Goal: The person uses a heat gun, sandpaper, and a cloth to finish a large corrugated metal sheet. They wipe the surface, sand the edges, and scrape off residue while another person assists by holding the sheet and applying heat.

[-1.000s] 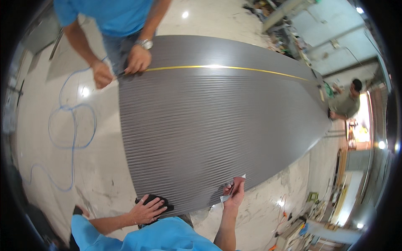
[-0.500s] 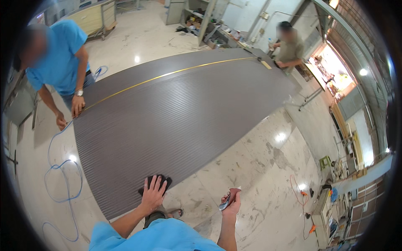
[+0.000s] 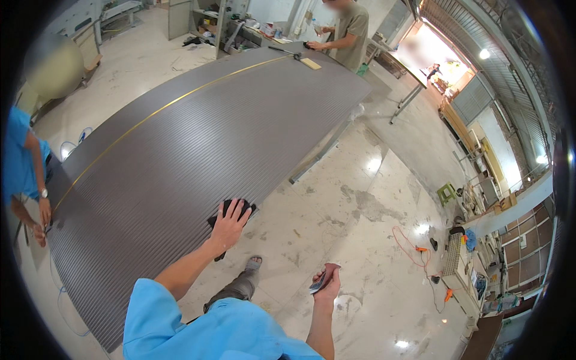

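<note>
A long grey ribbed panel (image 3: 198,138) with a thin gold strip along its far side lies flat in front of me. My left hand (image 3: 229,225) presses a black cloth (image 3: 240,209) onto the panel's near edge, fingers spread over it. Off the panel to the right, my right hand (image 3: 328,283) is held above the floor, closed around a small dark flat tool (image 3: 319,281).
A person in a blue shirt (image 3: 24,174) stands at the panel's left end with both hands on it. Another person in a tan shirt (image 3: 348,30) works at the far end. An orange cable (image 3: 414,246) and small tools lie on the marble floor to the right.
My view has swung right, so the panel now stretches toward the far end. My left hand stays on the black cloth at the edge; my right hand still holds the tool.
</note>
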A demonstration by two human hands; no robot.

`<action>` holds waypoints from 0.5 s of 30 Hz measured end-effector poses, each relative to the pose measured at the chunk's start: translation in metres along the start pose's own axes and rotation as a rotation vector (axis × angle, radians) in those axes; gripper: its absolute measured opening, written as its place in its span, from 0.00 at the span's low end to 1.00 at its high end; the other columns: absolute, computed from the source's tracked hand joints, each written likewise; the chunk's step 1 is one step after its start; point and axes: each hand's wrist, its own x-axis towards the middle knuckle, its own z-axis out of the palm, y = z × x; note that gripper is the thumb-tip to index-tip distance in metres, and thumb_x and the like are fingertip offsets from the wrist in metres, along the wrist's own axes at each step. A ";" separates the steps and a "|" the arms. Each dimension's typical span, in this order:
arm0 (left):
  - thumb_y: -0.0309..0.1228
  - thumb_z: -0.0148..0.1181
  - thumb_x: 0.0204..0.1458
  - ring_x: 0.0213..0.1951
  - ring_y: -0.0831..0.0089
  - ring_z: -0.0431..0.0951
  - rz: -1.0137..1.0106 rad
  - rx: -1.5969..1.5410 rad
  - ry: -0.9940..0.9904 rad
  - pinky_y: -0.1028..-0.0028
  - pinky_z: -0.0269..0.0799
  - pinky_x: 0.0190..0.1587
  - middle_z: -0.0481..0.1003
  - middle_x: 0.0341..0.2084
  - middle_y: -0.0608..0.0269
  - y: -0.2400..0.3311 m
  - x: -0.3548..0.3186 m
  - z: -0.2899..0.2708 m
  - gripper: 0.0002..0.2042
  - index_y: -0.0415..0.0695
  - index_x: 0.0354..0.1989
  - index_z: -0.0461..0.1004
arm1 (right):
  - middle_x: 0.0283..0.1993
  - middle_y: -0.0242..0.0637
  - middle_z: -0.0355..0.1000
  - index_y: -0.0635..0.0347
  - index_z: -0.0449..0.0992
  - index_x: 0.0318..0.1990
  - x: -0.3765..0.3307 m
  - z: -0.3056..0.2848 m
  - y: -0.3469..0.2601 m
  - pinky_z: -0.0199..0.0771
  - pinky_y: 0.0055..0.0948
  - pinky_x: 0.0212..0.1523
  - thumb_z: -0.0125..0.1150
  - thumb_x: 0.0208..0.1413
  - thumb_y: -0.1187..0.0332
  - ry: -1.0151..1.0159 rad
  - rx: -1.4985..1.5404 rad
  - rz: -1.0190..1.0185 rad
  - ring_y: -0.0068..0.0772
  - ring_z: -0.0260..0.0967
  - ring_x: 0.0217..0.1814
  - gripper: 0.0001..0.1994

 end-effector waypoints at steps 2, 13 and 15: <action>0.27 0.57 0.54 0.74 0.45 0.50 0.004 -0.034 0.020 0.35 0.47 0.69 0.58 0.70 0.44 -0.001 0.069 0.020 0.31 0.44 0.70 0.62 | 0.31 0.32 0.70 0.56 0.73 0.46 0.034 0.023 -0.028 0.72 0.30 0.30 0.49 0.69 0.49 0.026 -0.030 -0.011 0.31 0.68 0.31 0.19; 0.26 0.57 0.55 0.74 0.47 0.51 0.002 -0.007 -0.026 0.35 0.51 0.68 0.59 0.69 0.45 0.042 0.441 0.121 0.30 0.46 0.70 0.62 | 0.30 0.34 0.72 0.56 0.74 0.45 0.253 0.084 -0.163 0.71 0.32 0.29 0.49 0.68 0.46 0.197 0.040 -0.034 0.33 0.69 0.29 0.21; 0.26 0.57 0.55 0.74 0.47 0.51 -0.002 -0.039 0.048 0.35 0.50 0.68 0.59 0.69 0.45 0.052 0.513 0.143 0.31 0.46 0.70 0.63 | 0.29 0.37 0.72 0.56 0.75 0.45 0.320 0.091 -0.184 0.71 0.34 0.30 0.48 0.68 0.43 0.222 0.043 -0.031 0.37 0.69 0.28 0.23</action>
